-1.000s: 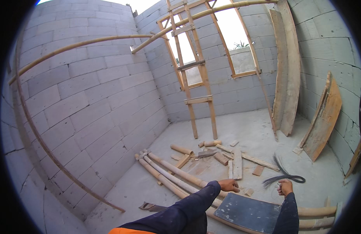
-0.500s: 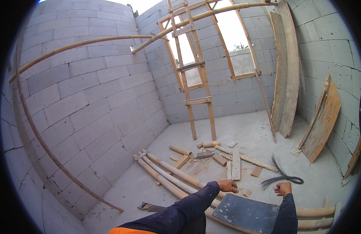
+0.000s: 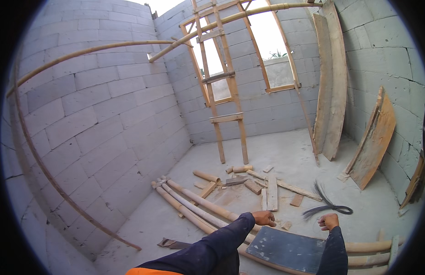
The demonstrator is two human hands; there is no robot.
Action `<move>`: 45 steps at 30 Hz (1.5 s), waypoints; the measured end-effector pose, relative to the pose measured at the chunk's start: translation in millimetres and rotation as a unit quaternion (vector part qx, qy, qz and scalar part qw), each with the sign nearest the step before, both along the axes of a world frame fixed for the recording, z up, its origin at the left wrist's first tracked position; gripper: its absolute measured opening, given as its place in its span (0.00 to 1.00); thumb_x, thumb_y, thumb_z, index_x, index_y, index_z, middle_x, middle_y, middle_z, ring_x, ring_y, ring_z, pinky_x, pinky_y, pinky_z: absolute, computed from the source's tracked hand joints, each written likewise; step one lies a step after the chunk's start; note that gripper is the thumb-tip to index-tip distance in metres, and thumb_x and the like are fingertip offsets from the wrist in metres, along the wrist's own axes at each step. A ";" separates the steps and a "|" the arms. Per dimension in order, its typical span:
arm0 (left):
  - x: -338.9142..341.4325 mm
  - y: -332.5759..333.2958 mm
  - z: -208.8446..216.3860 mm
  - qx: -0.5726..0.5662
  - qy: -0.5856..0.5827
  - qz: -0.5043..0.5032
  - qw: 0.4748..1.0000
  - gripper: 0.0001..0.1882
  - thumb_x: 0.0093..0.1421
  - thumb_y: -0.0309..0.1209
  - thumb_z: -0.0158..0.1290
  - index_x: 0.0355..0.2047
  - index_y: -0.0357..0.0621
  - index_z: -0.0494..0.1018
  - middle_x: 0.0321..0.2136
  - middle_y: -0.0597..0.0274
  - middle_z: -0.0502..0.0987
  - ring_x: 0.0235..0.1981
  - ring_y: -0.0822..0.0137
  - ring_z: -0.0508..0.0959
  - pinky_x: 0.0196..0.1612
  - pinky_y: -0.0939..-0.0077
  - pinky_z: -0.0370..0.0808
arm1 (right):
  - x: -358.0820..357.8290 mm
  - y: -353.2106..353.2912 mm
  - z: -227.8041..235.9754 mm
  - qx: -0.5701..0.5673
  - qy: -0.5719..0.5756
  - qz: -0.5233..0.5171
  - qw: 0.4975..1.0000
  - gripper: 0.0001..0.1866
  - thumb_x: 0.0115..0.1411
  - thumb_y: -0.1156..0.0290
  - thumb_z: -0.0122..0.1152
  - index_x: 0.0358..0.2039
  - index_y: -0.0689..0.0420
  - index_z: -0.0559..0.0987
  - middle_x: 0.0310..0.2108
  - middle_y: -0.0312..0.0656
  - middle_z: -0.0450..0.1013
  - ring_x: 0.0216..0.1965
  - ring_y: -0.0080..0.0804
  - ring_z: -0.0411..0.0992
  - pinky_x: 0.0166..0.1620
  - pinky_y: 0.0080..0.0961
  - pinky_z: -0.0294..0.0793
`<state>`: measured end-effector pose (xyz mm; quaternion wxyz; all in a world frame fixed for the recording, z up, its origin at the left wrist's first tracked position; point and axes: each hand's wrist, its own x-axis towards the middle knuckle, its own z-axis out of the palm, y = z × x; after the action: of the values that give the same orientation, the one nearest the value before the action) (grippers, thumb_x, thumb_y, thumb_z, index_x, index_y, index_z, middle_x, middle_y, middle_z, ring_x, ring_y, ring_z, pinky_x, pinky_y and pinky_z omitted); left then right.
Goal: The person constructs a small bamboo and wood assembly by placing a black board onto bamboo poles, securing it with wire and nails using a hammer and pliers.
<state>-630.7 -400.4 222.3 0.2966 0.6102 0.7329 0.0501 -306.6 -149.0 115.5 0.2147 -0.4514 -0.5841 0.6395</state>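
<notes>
My left hand reaches out over the far edge of a dark, white-spotted panel, its fingers curled closed. To its right, my right hand is closed with the knuckles up, above the panel's far right corner. Anything in either hand is too small or hidden to make out. Just beyond my right hand, a bundle of thin black wire lies on the floor, bent at one end and splayed at the other. Beneath the panel run long bamboo poles.
Scrap wood and short bamboo pieces litter the floor ahead. A handsaw lies left of the poles. A wooden ladder stands before the window openings. Boards lean at the right; a bamboo pole crosses overhead.
The whole view has shifted slightly, so the room appears a little further left. Both hands keep nearly the same closed shape and place above the panel.
</notes>
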 end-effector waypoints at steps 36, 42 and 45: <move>2.8 1.6 -2.8 -0.022 -0.032 -0.021 0.999 0.33 0.67 0.52 0.61 0.58 0.33 0.80 0.54 0.42 0.83 0.58 0.49 0.81 0.64 0.61 0.74 | 1.1 1.5 1.9 0.009 -0.045 -0.016 0.999 0.07 0.56 0.71 0.75 0.33 0.61 0.88 0.27 0.39 0.80 0.25 0.32 0.80 0.29 0.34 0.87; 1.0 2.2 -2.4 -0.028 -0.029 -0.020 0.999 0.34 0.67 0.53 0.61 0.58 0.32 0.79 0.54 0.43 0.83 0.58 0.49 0.81 0.64 0.61 0.74 | 0.4 2.0 0.4 0.012 -0.048 -0.013 0.999 0.11 0.54 0.70 0.77 0.35 0.62 0.88 0.31 0.42 0.81 0.29 0.35 0.81 0.30 0.35 0.88; -1.6 2.6 -5.8 -0.021 -0.021 -0.022 0.999 0.34 0.68 0.53 0.60 0.58 0.32 0.79 0.54 0.43 0.83 0.58 0.49 0.81 0.64 0.61 0.73 | -1.2 3.2 -2.7 0.014 -0.043 -0.018 0.999 0.12 0.52 0.70 0.78 0.35 0.63 0.88 0.30 0.42 0.80 0.29 0.35 0.81 0.29 0.36 0.88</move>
<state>-632.3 -397.8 216.5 0.3252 0.6190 0.7137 0.0408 -307.8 -145.8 112.8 0.2079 -0.4858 -0.5934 0.6072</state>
